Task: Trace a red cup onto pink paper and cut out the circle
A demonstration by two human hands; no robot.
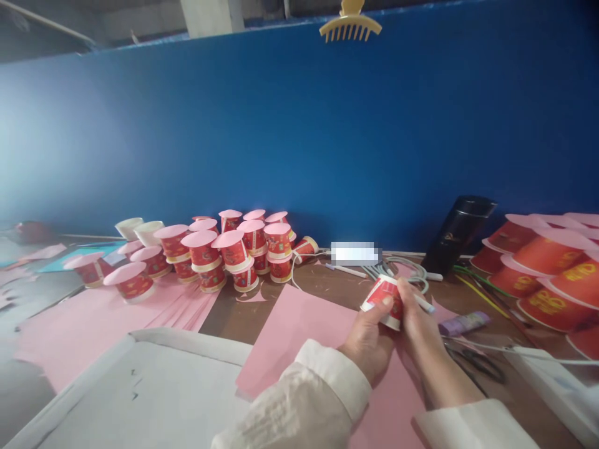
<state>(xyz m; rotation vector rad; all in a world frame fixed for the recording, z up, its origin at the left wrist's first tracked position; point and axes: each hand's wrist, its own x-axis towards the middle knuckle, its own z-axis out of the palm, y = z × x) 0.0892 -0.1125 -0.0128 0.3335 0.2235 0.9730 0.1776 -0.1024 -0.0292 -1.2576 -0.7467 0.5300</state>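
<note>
A red and white paper cup (379, 293) is tilted in my left hand (372, 343), whose thumb presses on its side. My right hand (416, 318) is closed around a white marker pen (423, 304), and its fingertips meet the right side of the cup. The pen's tip is hidden behind my fingers. Below both hands lies a large pink paper sheet (309, 324). Close by on the left, another red paper cup (306, 247) lies on its side.
Stacked red cups with pink paper discs (231, 240) stand on the left, more red cups (556, 249) on the right. A black bottle (458, 234), cables (393, 268), scissors (482, 362) and a purple tube (464, 323) lie near. A white tray (187, 386) sits in front; a blue partition (299, 137) rises behind.
</note>
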